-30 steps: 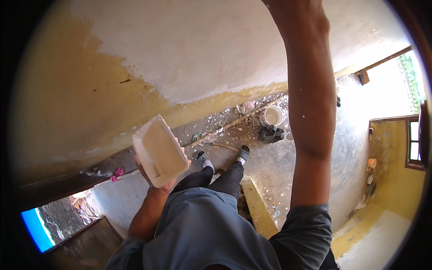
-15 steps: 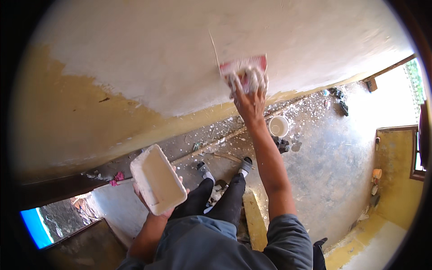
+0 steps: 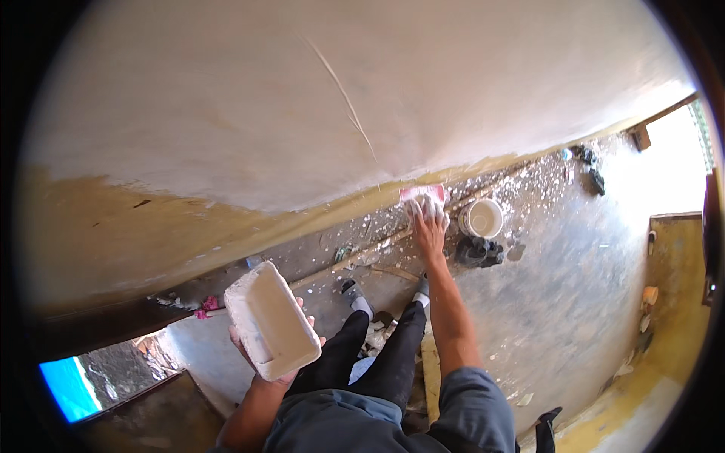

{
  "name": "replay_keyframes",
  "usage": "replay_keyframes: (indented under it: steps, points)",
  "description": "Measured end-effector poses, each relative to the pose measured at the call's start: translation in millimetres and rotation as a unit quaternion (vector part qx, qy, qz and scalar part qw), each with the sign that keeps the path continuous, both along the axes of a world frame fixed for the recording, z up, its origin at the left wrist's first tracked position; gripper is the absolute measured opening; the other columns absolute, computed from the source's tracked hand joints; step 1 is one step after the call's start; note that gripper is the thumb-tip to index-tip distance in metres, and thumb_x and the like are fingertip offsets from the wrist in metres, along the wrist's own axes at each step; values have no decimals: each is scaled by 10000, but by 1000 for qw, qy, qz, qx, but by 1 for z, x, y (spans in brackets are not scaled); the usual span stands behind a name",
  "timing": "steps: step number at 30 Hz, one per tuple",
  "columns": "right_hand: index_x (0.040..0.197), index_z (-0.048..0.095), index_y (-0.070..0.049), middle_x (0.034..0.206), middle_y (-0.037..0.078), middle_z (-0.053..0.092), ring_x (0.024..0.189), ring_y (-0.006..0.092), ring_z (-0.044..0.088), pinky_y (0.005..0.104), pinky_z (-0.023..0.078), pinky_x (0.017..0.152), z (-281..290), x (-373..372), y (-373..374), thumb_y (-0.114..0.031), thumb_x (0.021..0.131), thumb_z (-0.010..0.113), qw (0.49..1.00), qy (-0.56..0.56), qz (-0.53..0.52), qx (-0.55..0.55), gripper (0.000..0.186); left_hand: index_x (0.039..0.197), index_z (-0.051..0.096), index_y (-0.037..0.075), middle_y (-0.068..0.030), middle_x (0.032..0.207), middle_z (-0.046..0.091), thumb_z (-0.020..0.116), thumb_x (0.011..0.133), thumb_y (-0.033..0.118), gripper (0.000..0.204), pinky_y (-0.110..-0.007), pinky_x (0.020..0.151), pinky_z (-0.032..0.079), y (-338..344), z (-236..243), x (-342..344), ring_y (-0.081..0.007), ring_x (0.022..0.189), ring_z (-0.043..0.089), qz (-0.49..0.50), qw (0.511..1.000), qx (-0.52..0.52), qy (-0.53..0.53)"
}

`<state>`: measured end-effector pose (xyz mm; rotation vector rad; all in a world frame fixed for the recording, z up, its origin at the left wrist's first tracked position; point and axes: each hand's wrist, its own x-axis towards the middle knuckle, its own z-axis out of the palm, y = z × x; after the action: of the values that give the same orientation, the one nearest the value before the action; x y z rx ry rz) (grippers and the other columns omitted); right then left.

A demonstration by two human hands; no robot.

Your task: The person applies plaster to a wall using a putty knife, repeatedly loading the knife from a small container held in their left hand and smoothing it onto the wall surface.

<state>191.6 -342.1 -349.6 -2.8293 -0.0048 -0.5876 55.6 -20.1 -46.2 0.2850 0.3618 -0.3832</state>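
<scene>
Item: left hand (image 3: 281, 376), palm up. It is cradling an off-white tray (image 3: 241, 306) from below, the thumb side lying along one long wall and the fingertips curling up past the other. The grip is probably spreading the load across the palm and leaving the mouth clear.

Item: the tray, oblong, rim crusted in white. It is sitting in front of the torso on the person's left, its hollow facing up toward the head; pale material is coating the inside, which likely explains the upward tilt.

Item: right hand (image 3: 429, 217), arm reaching forward. It is holding a flat, reddish spreading tool (image 3: 423, 193), fingers fanning across its face, seemingly to back the thin plate evenly. White matter is covering the fingers. The tool is showing near the foot of the wall; whether its edge is touching cannot be told.

Item: wall (image 3: 219, 128), pale coating above, yellow below. A thin raised line (image 3: 337, 83) is running down the pale part.

Item: white bucket (image 3: 484, 217), standing upright on the speckled floor (image 3: 559, 264) just beyond the right forearm, seemingly within easy reach. A black crumpled bundle (image 3: 480, 254) is lying beside it.

Item: long pole (image 3: 332, 269), lying along the floor near the wall's base.
</scene>
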Motion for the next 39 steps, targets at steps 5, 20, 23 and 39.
replay_keyframes:
  steps: [5, 20, 23, 39]
  points:
    - [1338, 605, -229, 1467, 161, 487, 1366, 356, 419, 523, 343, 1123, 221, 22, 28, -123, 834, 771, 936, -315, 102, 124, 541, 1551, 329, 232, -119, 1513, 442, 543, 820, 775, 935, -709, 1054, 366, 8, 10, 2, -423, 1326, 484, 18, 999, 48, -12]
    - [1287, 648, -308, 1433, 55, 552, 1295, 316, 479, 526, 365, 1057, 392, 91, 74, -375, 872, 692, 907, -411, 87, -6, 423, 1571, 276, 240, -202, 1530, 392, 533, 841, 764, 935, -751, 973, 413, 12, 18, 22, -472, 1285, 499, 44, 997, 66, -19]
    - [1307, 635, -309, 1439, 77, 551, 1325, 319, 469, 530, 322, 1131, 308, 81, 70, -390, 883, 685, 929, -362, 78, -17, 434, 1552, 320, 256, -117, 1515, 444, 567, 790, 778, 956, -764, 973, 395, 10, 21, 21, -426, 1312, 503, -30, 997, 31, -64]
    - [1362, 557, -264, 1520, 96, 445, 1357, 290, 439, 523, 328, 1132, -30, 39, 14, -190, 860, 631, 993, -87, 78, -3, 513, 1591, 234, 272, -127, 1615, 286, 566, 760, 831, 1055, -773, 1058, 291, 13, -25, 16, -435, 1376, 428, -3, 1000, 0, 15]
